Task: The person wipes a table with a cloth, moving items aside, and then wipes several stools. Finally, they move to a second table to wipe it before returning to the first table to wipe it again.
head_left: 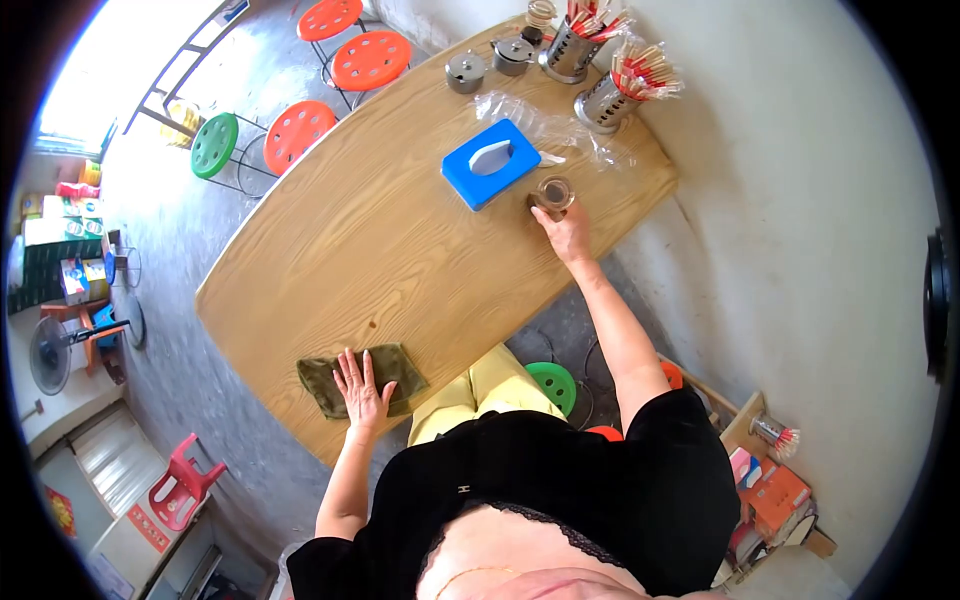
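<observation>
My left hand (365,391) lies flat with its fingers spread on a folded dark green cloth (323,383) near the table's front left edge. On the right side of the wooden table (400,250), my right hand (567,232) has its fingers round a small clear glass jar (555,192). A blue tissue box (490,165) with a white tissue on top sits just left of the jar. Crumpled clear plastic (520,115) lies behind the box.
Two metal holders (600,108) (567,55) full of chopsticks and two lidded metal pots (465,72) (512,55) stand at the table's far end. Red stools (372,60) and a green stool (214,145) are beyond the table. A wall (800,200) rises at the right.
</observation>
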{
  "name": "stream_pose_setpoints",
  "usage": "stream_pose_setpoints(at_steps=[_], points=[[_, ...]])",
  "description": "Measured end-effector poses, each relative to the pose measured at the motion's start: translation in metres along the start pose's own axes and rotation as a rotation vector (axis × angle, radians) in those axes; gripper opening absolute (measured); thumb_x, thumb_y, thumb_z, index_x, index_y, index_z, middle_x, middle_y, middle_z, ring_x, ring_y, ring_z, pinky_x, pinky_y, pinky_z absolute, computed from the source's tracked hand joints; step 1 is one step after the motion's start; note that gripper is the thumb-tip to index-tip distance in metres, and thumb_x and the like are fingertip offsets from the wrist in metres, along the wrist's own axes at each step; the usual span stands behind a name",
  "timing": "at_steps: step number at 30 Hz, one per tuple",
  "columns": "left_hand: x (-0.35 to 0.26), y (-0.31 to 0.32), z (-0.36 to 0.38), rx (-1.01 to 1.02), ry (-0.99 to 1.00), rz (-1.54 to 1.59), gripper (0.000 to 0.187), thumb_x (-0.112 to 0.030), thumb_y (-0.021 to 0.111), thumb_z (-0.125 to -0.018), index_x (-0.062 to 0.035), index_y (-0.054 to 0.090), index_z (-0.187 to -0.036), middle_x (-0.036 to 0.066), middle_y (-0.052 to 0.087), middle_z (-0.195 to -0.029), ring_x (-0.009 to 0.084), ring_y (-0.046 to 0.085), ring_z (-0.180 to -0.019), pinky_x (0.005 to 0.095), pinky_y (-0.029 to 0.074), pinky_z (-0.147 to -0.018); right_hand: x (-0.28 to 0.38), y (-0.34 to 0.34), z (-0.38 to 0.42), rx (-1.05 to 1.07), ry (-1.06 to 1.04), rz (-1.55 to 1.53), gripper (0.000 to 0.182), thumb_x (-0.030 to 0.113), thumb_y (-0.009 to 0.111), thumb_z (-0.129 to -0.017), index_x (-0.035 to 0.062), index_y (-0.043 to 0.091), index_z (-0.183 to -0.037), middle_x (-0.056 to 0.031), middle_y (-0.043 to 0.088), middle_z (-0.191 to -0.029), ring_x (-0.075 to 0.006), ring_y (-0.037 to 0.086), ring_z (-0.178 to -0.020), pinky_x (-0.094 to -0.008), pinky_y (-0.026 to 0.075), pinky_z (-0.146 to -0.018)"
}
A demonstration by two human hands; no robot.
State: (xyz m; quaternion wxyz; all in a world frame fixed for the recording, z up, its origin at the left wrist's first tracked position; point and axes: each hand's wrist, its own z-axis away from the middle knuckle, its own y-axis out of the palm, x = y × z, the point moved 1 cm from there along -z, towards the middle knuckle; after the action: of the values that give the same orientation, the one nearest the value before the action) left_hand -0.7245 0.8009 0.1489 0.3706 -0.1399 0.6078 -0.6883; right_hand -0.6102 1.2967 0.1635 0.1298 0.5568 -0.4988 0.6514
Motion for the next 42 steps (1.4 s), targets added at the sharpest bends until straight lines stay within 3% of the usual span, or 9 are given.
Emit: stream_pose_setpoints(at_steps=[10,12,17,19,24,26,29,32,42], points=[[-0.010,-0.005,-0.005,0.122,-0.075,-0.044,0.088,-0.038,0.069,-0.087,-0.0029,0.024,-0.154,0.025,0.003,-0.162,0.0425,0.002,-0.150,0.0603,0.009,-0.117,-0.040,-0.037,-0.053,0.189,-0.106,0.009,0.042,-0.001,0.061,-0.086,0.0018,0.057,-0.127,-0.0193,0.060,-0.129,-0.0324,0.059,-0.119,-0.0379,0.047,-0.100],[-0.011,-0.006,-0.005,0.131,-0.092,-0.054,0.088,-0.037,0.069,-0.087,-0.0028,0.024,-0.154,0.024,0.002,-0.162,0.0425,0.001,-0.150,0.0602,0.009,-0.117,-0.042,-0.031,-0.079,0.220,-0.214,0.260,0.041,-0.003,0.054,-0.088,0.0059,0.058,-0.129,-0.0148,0.057,-0.135,-0.0334,0.057,-0.122,-0.0384,0.047,-0.101],[-0.012,-0.005,-0.007,0.210,-0.149,-0.050,0.090,-0.034,0.069,-0.086,-0.0029,0.019,-0.155,0.024,-0.001,-0.163,0.0427,0.000,-0.150,0.0604,0.011,-0.117,-0.064,-0.017,-0.106,0.234,-0.350,0.320,0.027,0.003,0.062,-0.087,0.0073,0.067,-0.113,-0.0114,0.065,-0.121,-0.0338,0.062,-0.110,-0.0393,0.052,-0.092],[-0.014,-0.005,-0.004,0.199,-0.150,-0.044,0.091,-0.032,0.070,-0.086,-0.0031,0.019,-0.155,0.024,-0.002,-0.163,0.0430,0.000,-0.150,0.0605,0.012,-0.117,-0.045,-0.035,-0.096,0.280,-0.061,0.471,0.020,0.003,0.068,-0.082,0.0052,0.069,-0.102,-0.0123,0.067,-0.109,-0.0338,0.065,-0.099,-0.0413,0.052,-0.085],[-0.014,0.002,-0.005,0.189,-0.160,-0.063,0.093,-0.029,0.071,-0.085,-0.0030,0.017,-0.155,0.026,-0.003,-0.162,0.0446,0.000,-0.150,0.0614,0.014,-0.116,0.018,-0.068,-0.075,0.043,-0.051,0.191,0.017,0.004,0.071,-0.082,0.0026,0.069,-0.099,-0.0111,0.068,-0.105,-0.0317,0.067,-0.088,-0.0396,0.052,-0.080],[-0.013,0.001,-0.004,0.176,-0.143,-0.069,0.094,-0.030,0.071,-0.085,-0.0026,0.016,-0.155,0.026,-0.003,-0.162,0.0447,-0.001,-0.150,0.0620,0.015,-0.115,0.029,-0.065,-0.110,0.092,-0.266,0.362,0.015,0.010,0.070,-0.084,0.0066,0.069,-0.099,-0.0124,0.066,-0.110,-0.0337,0.066,-0.096,-0.0408,0.052,-0.081],[-0.014,0.000,-0.009,0.214,-0.168,-0.058,0.093,-0.031,0.071,-0.085,-0.0023,0.016,-0.155,0.026,-0.003,-0.162,0.0448,-0.001,-0.150,0.0622,0.015,-0.115,-0.012,-0.023,-0.159,0.435,-0.191,0.617,0.013,0.006,0.067,-0.083,0.0060,0.067,-0.096,-0.0124,0.065,-0.112,-0.0344,0.065,-0.098,-0.0417,0.053,-0.082],[-0.011,0.001,-0.007,0.224,-0.164,-0.069,0.093,-0.031,0.070,-0.085,-0.0022,0.016,-0.155,0.026,-0.003,-0.162,0.0448,-0.001,-0.150,0.0620,0.015,-0.115,-0.028,-0.013,-0.178,0.482,-0.128,0.702,0.010,0.003,0.063,-0.082,0.0050,0.064,-0.092,-0.0131,0.064,-0.109,-0.0354,0.064,-0.097,-0.0433,0.053,-0.082],[-0.012,0.005,-0.006,0.194,-0.153,-0.059,0.092,-0.030,0.070,-0.085,-0.0009,0.017,-0.155,0.026,-0.003,-0.162,0.0446,-0.002,-0.150,0.0623,0.015,-0.115,-0.102,-0.188,-0.111,0.173,-0.218,0.817,0.016,-0.002,0.057,-0.083,0.0058,0.061,-0.096,-0.0127,0.062,-0.103,-0.0354,0.062,-0.096,-0.0445,0.051,-0.079]])
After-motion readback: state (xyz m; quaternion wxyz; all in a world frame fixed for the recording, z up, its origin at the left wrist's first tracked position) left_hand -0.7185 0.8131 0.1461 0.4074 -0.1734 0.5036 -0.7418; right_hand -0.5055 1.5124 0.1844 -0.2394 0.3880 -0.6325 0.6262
